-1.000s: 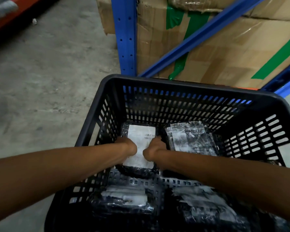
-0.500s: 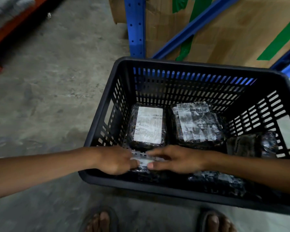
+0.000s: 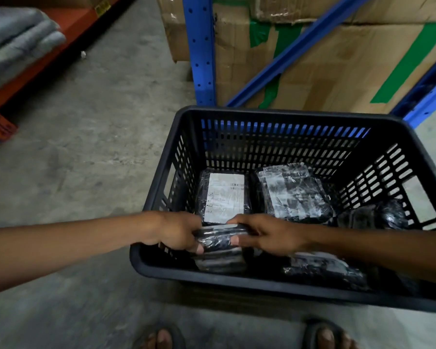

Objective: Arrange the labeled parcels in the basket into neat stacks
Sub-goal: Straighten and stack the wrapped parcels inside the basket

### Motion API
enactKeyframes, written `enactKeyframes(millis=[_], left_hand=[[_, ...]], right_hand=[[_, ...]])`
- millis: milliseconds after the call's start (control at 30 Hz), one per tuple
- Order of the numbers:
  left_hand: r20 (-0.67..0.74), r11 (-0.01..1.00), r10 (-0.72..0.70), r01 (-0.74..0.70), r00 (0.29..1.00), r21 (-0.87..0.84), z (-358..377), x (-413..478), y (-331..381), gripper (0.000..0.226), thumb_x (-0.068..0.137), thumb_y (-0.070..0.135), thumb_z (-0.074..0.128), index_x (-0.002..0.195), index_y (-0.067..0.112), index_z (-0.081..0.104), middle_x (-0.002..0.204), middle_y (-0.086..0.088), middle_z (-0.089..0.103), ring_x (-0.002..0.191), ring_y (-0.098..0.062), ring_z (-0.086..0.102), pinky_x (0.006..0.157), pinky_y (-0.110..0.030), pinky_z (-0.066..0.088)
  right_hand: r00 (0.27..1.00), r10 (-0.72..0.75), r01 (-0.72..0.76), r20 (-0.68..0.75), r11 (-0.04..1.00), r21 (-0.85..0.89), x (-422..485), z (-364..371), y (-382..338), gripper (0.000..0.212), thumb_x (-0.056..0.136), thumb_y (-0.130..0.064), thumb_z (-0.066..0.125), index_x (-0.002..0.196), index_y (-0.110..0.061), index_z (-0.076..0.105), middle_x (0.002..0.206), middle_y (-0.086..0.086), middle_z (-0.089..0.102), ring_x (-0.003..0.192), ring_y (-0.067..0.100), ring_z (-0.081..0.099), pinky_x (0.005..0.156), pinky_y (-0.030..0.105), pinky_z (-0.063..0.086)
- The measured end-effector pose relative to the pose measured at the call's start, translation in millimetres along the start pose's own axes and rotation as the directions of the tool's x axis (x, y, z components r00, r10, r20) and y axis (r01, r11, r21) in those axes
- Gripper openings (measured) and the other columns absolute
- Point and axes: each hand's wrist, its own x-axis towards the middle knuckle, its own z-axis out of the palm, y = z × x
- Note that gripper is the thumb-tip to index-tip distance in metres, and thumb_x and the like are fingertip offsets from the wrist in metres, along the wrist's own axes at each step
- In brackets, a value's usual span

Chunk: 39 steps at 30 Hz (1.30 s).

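Both hands clamp one black wrapped parcel (image 3: 220,238) at the basket's (image 3: 275,114) near-left corner: left hand (image 3: 179,231) on its left end, right hand (image 3: 264,231) on its right end. We judge we should keep it level, square it over the parcel beneath (image 3: 222,261) and press it flat. A labeled parcel (image 3: 224,197) and a taped one (image 3: 293,192) sit side by side along the far wall. The basket stands on a concrete floor (image 3: 86,147), blue racking (image 3: 199,51) with cartons (image 3: 325,66) behind.
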Motion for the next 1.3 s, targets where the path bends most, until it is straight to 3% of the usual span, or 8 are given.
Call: enactKeyframes(millis=[167, 267, 433, 567, 700, 900, 1100, 1300], left_hand=[[-0.139, 0.874, 0.050, -0.110, 0.989, -0.472, -38, -7, 9, 0.033, 0.079, 0.043, 0.073, 0.101, 0.019, 0.073, 0.094, 0.003, 0.076, 0.086, -0.012, 0.063, 0.073, -0.028, 0.042], [-0.234, 0.635, -0.010, -0.174, 0.972, -0.753, -40, 0, 8, 0.054, 0.072, 0.062, 0.069, 0.099, 0.015, 0.072, 0.090, -0.004, 0.071, 0.082, -0.020, 0.061, 0.077, -0.037, 0.044], [-0.126, 0.595, 0.077, -0.147, 0.989, -0.790, -8, 10, 4, 0.060, 0.071, 0.050, 0.078, 0.123, 0.023, 0.066, 0.123, -0.004, 0.071, 0.116, -0.027, 0.063, 0.098, -0.045, 0.052], [-0.163, 0.567, -0.073, -0.094, 0.984, -0.818, 14, 24, 0, 0.037, 0.090, 0.028, 0.065, 0.123, 0.011, 0.062, 0.114, -0.010, 0.074, 0.109, -0.028, 0.069, 0.100, -0.048, 0.052], [-0.333, 0.552, -0.205, -0.172, 0.920, -0.816, 12, 35, 1, 0.019, 0.095, 0.023, 0.060, 0.106, 0.010, 0.069, 0.107, -0.010, 0.075, 0.102, -0.028, 0.071, 0.097, -0.040, 0.054], [-0.551, 0.675, -0.327, -0.218, 0.768, -0.705, -31, 72, 11, 0.028, 0.092, 0.025, 0.060, 0.115, 0.013, 0.071, 0.109, -0.007, 0.074, 0.099, -0.026, 0.070, 0.091, -0.035, 0.057], [-0.423, 0.879, -0.279, 0.052, 0.862, -0.473, -36, 112, 17, 0.064, 0.085, 0.012, 0.060, 0.146, 0.014, 0.041, 0.138, -0.010, 0.056, 0.121, -0.026, 0.059, 0.101, -0.032, 0.052], [-0.548, 0.954, -0.205, 0.040, 0.811, -0.298, -22, 118, 8, 0.076, 0.076, 0.010, 0.068, 0.146, 0.016, 0.041, 0.134, -0.013, 0.055, 0.120, -0.027, 0.059, 0.099, -0.032, 0.053]], right_hand=[[0.975, 0.171, -0.106, -0.141, 0.918, 0.382, -16, -65, -14, 0.035, 0.097, -0.050, 0.052, 0.122, -0.030, 0.065, 0.118, -0.005, 0.073, 0.117, 0.019, 0.064, 0.107, 0.046, 0.046], [0.875, 0.433, -0.186, -0.217, 0.714, 0.675, -17, -74, -8, 0.058, 0.092, -0.067, 0.046, 0.114, -0.021, 0.074, 0.108, 0.004, 0.079, 0.112, 0.031, 0.070, 0.104, 0.049, 0.049], [0.731, 0.673, -0.298, -0.110, 0.460, 0.836, -10, -51, 5, 0.074, 0.083, -0.078, 0.045, 0.117, -0.017, 0.072, 0.116, 0.013, 0.076, 0.109, 0.032, 0.071, 0.098, 0.053, 0.053], [0.809, 0.586, -0.349, -0.045, 0.541, 0.765, -15, -26, -15, 0.046, 0.079, -0.032, 0.082, 0.114, -0.008, 0.065, 0.112, 0.014, 0.077, 0.103, 0.032, 0.073, 0.094, 0.048, 0.057], [0.806, 0.550, -0.244, -0.220, 0.647, 0.722, -6, -24, -29, 0.029, 0.082, -0.006, 0.079, 0.092, -0.020, 0.057, 0.087, -0.002, 0.069, 0.079, 0.014, 0.068, 0.079, 0.033, 0.061], [0.731, 0.545, -0.202, -0.411, 0.748, 0.633, 48, -55, -20, 0.050, 0.079, -0.016, 0.084, 0.123, -0.009, 0.063, 0.120, 0.008, 0.072, 0.106, 0.027, 0.071, 0.095, 0.041, 0.058], [0.705, 0.605, -0.468, -0.371, 0.789, 0.397, 94, -59, -5, 0.091, 0.076, -0.020, 0.083, 0.151, -0.002, 0.033, 0.137, 0.013, 0.062, 0.120, 0.026, 0.062, 0.097, 0.032, 0.054], [0.784, 0.516, -0.567, -0.345, 0.822, -0.058, 85, -77, -11, 0.040, 0.085, -0.041, 0.074, 0.104, -0.006, 0.068, 0.106, 0.005, 0.068, 0.104, 0.023, 0.067, 0.074, 0.023, 0.051]])
